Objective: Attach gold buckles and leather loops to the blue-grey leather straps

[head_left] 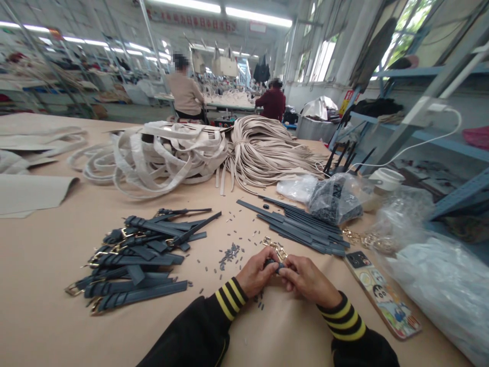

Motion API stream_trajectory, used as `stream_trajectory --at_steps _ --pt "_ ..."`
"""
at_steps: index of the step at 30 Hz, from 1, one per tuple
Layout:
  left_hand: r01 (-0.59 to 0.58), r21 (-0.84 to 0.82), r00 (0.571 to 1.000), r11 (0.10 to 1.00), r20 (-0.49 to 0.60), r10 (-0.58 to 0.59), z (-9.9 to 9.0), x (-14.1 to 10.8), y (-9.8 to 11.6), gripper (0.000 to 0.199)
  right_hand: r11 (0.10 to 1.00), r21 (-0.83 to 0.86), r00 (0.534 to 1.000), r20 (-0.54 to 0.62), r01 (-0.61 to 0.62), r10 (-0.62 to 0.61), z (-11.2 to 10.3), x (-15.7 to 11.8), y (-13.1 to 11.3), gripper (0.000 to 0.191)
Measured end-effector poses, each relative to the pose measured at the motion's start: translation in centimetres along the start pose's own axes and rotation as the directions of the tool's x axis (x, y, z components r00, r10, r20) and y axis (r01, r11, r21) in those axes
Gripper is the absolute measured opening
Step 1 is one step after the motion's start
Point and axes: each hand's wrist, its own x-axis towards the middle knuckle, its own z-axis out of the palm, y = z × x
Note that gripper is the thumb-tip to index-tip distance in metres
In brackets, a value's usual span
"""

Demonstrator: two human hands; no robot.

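Note:
My left hand (pixel 257 272) and my right hand (pixel 305 275) meet at the front middle of the table, fingers closed on a small dark blue strap piece (pixel 274 266) between them. Gold buckles (pixel 281 253) lie just beyond my fingertips. Small dark loops (pixel 230 255) are scattered to the left of my hands, a few below them. On the left, dark straps with gold buckles (pixel 133 260) lie in a pile. Flat dark blue strips (pixel 301 227) are stacked behind my right hand.
Beige strap coils (pixel 164 153) and a strip bundle (pixel 263 148) lie across the back. On the right are a phone (pixel 384 295), plastic bags (pixel 439 290), a bag of dark pieces (pixel 334 201) and a lidded cup (pixel 385 179). Two people sit farther off.

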Motion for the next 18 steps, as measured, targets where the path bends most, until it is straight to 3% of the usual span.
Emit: stream_trajectory --at_steps 4,8,14,18 --pt "0.03 0.105 1.0 0.994 -0.014 -0.028 0.0 -0.1 -0.05 0.011 0.995 0.099 0.999 0.034 -0.018 0.014 0.15 0.11 0.42 0.015" --pt "0.047 0.097 0.998 0.994 -0.04 -0.044 -0.08 0.01 -0.21 0.012 0.978 0.205 0.989 0.145 -0.039 0.009 -0.1 0.16 0.71 0.014" --pt "0.031 0.086 0.999 0.996 -0.023 -0.029 -0.09 0.03 -0.32 0.013 0.983 0.186 0.995 0.097 0.012 -0.03 -0.39 0.64 1.0 0.018" --pt "0.091 0.079 0.995 0.993 0.036 -0.094 -0.1 -0.04 -0.29 0.018 0.988 0.151 0.994 0.097 0.027 -0.042 -0.45 0.77 1.0 0.02"
